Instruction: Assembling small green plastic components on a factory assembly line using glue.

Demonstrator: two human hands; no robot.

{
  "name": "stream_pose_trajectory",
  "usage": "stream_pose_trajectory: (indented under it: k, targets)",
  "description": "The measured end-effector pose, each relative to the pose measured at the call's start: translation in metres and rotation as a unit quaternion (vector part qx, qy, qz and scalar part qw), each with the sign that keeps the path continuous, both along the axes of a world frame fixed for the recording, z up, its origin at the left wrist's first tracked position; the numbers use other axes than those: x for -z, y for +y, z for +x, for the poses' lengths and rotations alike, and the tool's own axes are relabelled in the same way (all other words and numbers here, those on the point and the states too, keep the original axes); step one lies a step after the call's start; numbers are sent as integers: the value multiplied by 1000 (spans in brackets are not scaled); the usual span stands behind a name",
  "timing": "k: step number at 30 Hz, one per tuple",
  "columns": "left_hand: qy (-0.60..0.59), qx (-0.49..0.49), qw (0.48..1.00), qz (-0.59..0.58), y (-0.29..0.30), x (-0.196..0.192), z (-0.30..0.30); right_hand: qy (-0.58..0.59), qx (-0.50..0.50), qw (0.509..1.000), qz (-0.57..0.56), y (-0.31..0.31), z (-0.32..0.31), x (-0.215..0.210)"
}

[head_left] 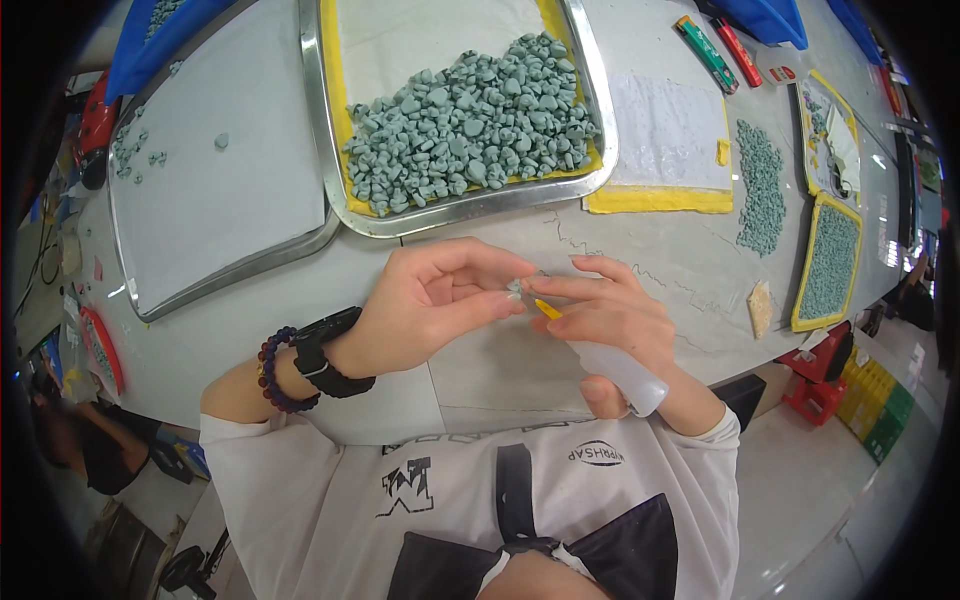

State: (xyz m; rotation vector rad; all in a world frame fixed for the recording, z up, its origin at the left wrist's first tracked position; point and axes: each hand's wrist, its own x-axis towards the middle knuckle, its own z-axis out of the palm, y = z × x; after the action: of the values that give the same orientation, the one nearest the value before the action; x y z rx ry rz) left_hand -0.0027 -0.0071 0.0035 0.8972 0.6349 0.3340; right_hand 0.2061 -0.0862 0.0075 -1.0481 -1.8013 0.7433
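Observation:
Between the thumb and forefinger of my left hand [430, 300] is a small grey-green piece [515, 287], mostly covered by the fingertips. My right hand [625, 318] is wrapped around a translucent white squeeze bottle [632, 382]. The bottle's yellow nozzle [547, 309] points toward the small piece, though I cannot tell whether they touch. My right fingertips also reach close to the piece. Just beyond both hands, a heap of similar grey-green pieces [470, 120] fills the near part of a metal tray [450, 222] lined in white and yellow.
A white-covered board [225, 200] at left carries a few loose pieces. To the right lie a yellow-edged sheet [660, 150], another pile of pieces [760, 190] and a yellow-rimmed tray [795, 310]. Green [706, 54] and red boxes [737, 52] lie farther back.

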Motion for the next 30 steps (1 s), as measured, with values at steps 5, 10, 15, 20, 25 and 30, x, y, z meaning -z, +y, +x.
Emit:
stream_pose_trajectory:
  k: [5,10,15,20,25,30]
  targets:
    - [10,-13,1000,1,2,2,-1,-66,8,998,13,-3,10,-19]
    - [-4,-4,1000,14,4,1,-4,-304,98,947,35,-6,36,-14]
    - [2,6,1000,21,7,4,-1,-365,150,918,32,-10,55,-8]
    - [-9,4,999,40,5,4,-1,-347,379,858,11,-19,114,-20]
    - [-8,5,999,42,5,4,1,-392,391,832,-24,-17,136,-16]
    - [-8,6,999,34,5,3,-2,-450,390,803,-34,-8,130,-14]
